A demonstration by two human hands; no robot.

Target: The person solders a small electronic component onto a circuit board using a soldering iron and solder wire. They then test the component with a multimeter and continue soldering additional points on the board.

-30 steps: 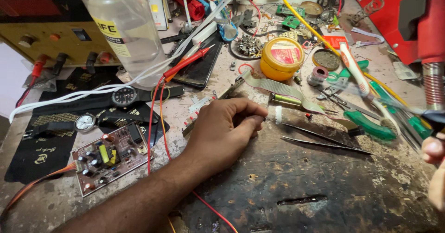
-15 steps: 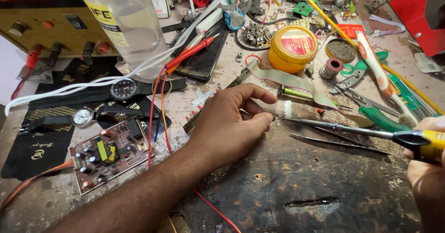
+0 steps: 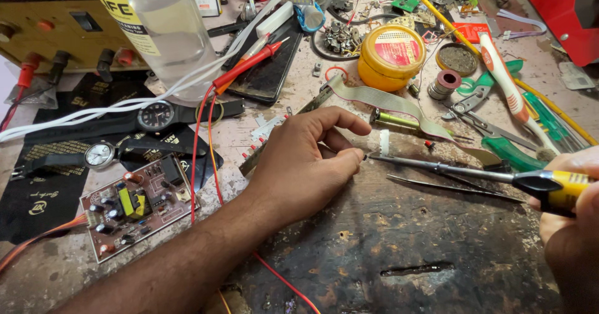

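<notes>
Head view: the left hand (image 3: 306, 161) rests on the scorched bench (image 3: 387, 251), fingertips pinched on something too small to make out, steadying it. The right hand (image 3: 571, 226) grips a yellow-handled soldering iron (image 3: 474, 175), tip at that pinch (tweezers (image 3: 449, 188) lie just below).

Tweezers (image 3: 449, 186) and ribbon cable (image 3: 399, 105) crowd the worktop (image 3: 387, 245).

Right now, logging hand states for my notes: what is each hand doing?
Left hand: fingers pinched together at the soldering iron's tip; what they pinch cannot be told.
Right hand: closed on the soldering iron.
</notes>
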